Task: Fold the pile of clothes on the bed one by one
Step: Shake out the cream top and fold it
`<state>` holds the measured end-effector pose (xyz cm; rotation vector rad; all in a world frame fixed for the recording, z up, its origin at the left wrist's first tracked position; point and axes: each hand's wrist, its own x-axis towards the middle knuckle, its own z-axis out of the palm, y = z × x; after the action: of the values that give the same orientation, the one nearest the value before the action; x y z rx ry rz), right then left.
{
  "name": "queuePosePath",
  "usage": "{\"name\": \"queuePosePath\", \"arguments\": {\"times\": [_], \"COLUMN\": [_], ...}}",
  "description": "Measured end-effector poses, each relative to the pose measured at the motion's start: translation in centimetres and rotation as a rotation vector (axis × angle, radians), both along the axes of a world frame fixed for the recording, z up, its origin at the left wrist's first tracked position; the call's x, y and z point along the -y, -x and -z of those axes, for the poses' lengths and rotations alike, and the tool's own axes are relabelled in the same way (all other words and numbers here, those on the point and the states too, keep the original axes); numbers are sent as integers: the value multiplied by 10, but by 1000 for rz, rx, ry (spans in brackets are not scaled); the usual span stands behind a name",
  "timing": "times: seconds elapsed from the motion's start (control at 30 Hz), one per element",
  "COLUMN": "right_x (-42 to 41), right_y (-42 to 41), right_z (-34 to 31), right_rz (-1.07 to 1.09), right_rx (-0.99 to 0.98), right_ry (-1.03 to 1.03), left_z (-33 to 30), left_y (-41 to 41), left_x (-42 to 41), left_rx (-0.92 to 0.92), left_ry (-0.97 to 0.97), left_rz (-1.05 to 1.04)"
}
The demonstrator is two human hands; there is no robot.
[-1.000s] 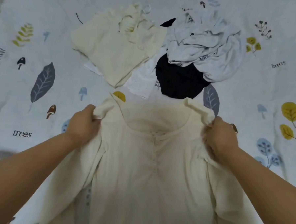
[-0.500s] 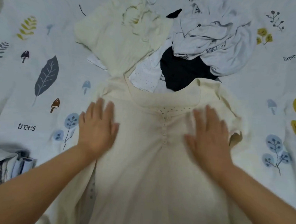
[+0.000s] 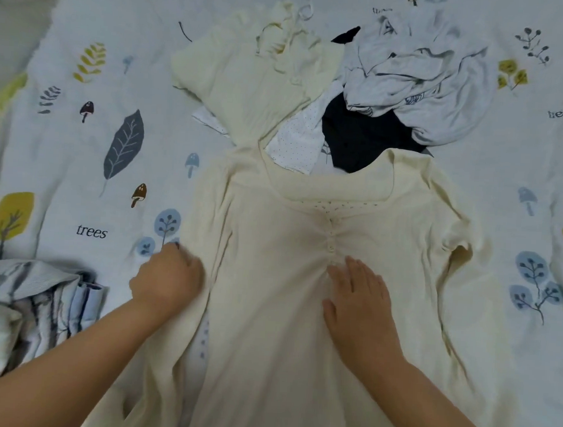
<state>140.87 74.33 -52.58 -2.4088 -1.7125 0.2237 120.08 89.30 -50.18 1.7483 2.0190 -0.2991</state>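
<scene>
Lying spread face-up on the bed [image 3: 64,156], the cream top [image 3: 301,312] sits just near of the unfolded pile [image 3: 345,96]. The right hand [image 3: 362,297] presses flat, fingers straight, below its buttons. The left hand [image 3: 169,277] curls at the top's left edge; whether its fingers pinch cloth, I cannot tell.

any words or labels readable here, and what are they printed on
"trees" on the bedsheet, left of the cream top.
"trees" on the bedsheet at the right edge, slightly blurred.
A third print at the top of the bedsheet is too blurred to read.
No readable label on any garment.
</scene>
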Motion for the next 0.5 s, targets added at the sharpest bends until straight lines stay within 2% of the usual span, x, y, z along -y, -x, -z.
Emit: {"name": "queuePosePath", "arguments": {"times": [0.1, 0.2, 0.23, 0.3, 0.33, 0.37, 0.4, 0.5], "right_x": [-1, -3, -5, -12, -17, -20, -24, -28], "right_y": [33, 65, 76, 97, 105, 111, 114, 95], "right_z": [-12, -32, -42, -64, -72, -75, -75, -77], "right_rz": [-37, -58, -30, 93, 163, 193, 214, 427], "right_rx": [-176, -455, -631, -1109, -1339, -1505, -1575, -1493], "right_ry": [0, 56, 116, 286, 329, 282, 185, -54], "left_z": [-10, -31, -43, -67, -79, -89, -96, -109], "left_y": [16, 15, 10, -5, -14, -23, -31, -50], "left_x": [1, 4, 6, 10, 13, 15, 16, 15], "left_rx": [13, 150, 262, 555, 691, 799, 889, 1081], "left_ry": [104, 43, 42, 126, 203, 286, 353, 435], "left_rz": [51, 60, 23, -119, -177, -207, -201, -104]}}
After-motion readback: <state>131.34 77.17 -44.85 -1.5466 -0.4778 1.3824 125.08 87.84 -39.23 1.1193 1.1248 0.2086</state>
